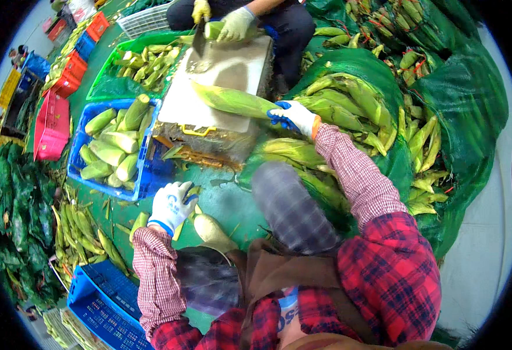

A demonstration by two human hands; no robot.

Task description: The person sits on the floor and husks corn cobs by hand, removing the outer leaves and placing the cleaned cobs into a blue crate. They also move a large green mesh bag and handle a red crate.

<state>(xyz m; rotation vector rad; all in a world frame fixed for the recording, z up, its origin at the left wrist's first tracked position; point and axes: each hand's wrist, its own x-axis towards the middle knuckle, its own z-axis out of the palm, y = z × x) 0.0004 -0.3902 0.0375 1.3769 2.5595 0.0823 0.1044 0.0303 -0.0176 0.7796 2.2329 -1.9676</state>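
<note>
My right hand (291, 116), in a white and blue glove, grips one end of a long green vegetable in its husk (234, 99), which looks like an ear of corn or a water bamboo shoot. Its other end lies over a white cutting board (168, 107). Near the blue crate, my left hand (173, 206), gloved too, is above the green floor; whether its curled fingers hold something I cannot tell. A trimmed pale shoot (212, 229) lies just right of it. Across the board, a co-worker's gloved hands (236, 24) hold a cleaver (199, 40) and a green piece.
A blue crate (137, 175) of trimmed pieces stands left of the board, with a green crate (102, 74) of husks behind it. Green mesh sacks (361, 61) of unpeeled vegetables fill the right side. An empty-looking blue crate (107, 302) sits at lower left.
</note>
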